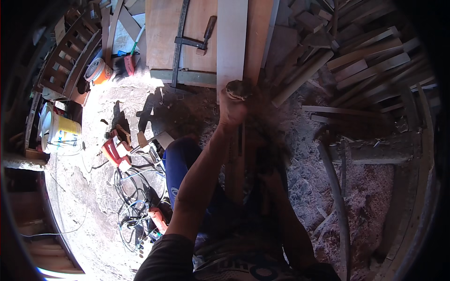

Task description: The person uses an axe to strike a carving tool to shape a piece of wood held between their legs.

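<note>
My left arm reaches forward, and my left hand point(233, 110) is closed around a dark, rounded, knob-like thing point(239, 89) at the near end of a long pale board point(230, 42). A browner board point(258, 37) lies alongside it to the right. Lower down, between my knees, a narrow strip of wood point(234, 180) points toward me. Beside it, deep in shadow, is my right hand point(271, 181); its fingers and anything in them are too dark to make out.
A bar clamp point(192, 43) lies on a wide wooden panel point(161, 33) ahead. To the left are a red power tool point(115, 150), tangled cables point(133, 187) and a yellow-white bucket point(65, 131). Stacked lumber point(370, 65) fills the far right; shavings point(370, 196) cover the ground nearer.
</note>
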Motion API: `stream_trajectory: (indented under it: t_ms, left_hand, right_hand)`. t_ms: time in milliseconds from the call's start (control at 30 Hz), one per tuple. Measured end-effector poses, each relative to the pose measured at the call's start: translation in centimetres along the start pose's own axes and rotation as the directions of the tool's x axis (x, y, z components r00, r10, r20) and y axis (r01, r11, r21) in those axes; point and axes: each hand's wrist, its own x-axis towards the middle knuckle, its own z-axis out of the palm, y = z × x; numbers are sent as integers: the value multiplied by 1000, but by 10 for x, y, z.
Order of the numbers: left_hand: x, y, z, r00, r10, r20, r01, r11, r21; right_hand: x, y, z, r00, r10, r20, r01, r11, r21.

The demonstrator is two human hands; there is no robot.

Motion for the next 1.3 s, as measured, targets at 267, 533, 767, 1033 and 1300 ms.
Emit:
stream_trajectory:
  t_ms: [267,533,767,1033,1300]
  left_hand:
    - [-7,19,2,991,-116,-64,107,985,-132]
    - [-5,13,-4,989,-105,-107,107,994,11]
    - [-23,-4,14,999,40,-6,-39,985,167]
    - [-25,-14,-10,994,70,81,-80,988,136]
    - [-45,-60,-14,952,269,146,-291,945,152]
  right_hand:
    - [-1,3,-2,998,27,-62,-33,994,-101]
    - [-3,3,-2,998,52,-43,-54,997,-54]
    - [-14,-35,5,989,-138,-53,130,982,-140]
    - [-62,-220,33,497,-838,227,707,239,-666]
    - [-58,-229,31,595,-627,503,687,72,-723]
